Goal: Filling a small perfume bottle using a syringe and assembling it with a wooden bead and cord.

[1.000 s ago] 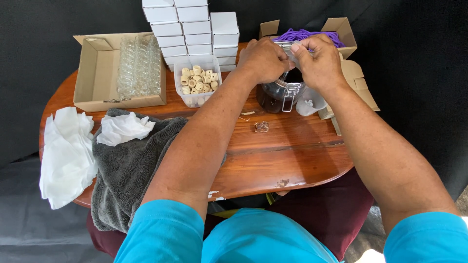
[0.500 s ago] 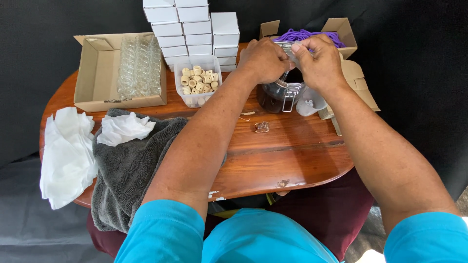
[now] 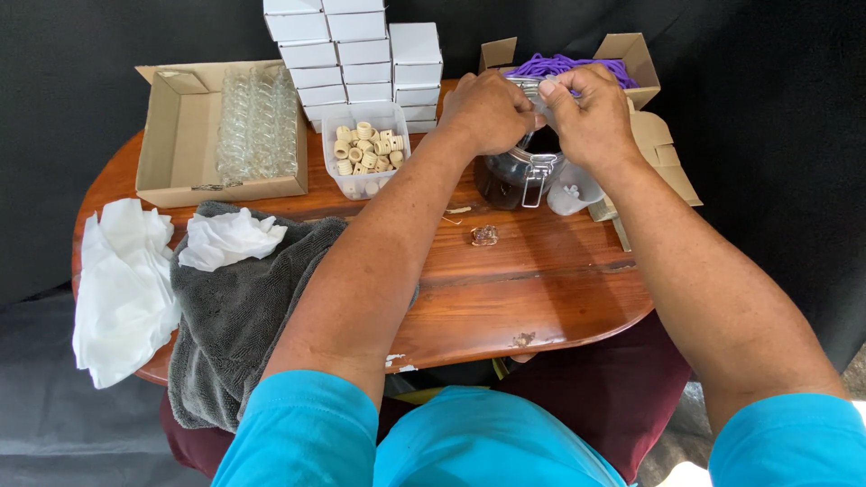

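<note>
Above the far right part of the oval wooden table (image 3: 505,280), both hands meet over a dark glass clip-top jar (image 3: 516,176) — the left hand (image 3: 487,108) and right hand (image 3: 591,113) each pinch a small clear object (image 3: 539,101) between closed fingertips. Just left sits a clear plastic tub of beige rings (image 3: 365,149); behind, a cardboard box of purple cords (image 3: 568,63).

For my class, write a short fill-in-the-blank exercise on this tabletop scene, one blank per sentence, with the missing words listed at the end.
1. Both hands, left hand and right hand, meet above a dark glass jar with a wire ____.
2. The clear tub holds beige ____.
3. The cords in the open box are ____.
4. The towel under the crumpled tissue is ____.

Missing words: clasp; rings; purple; grey
</note>
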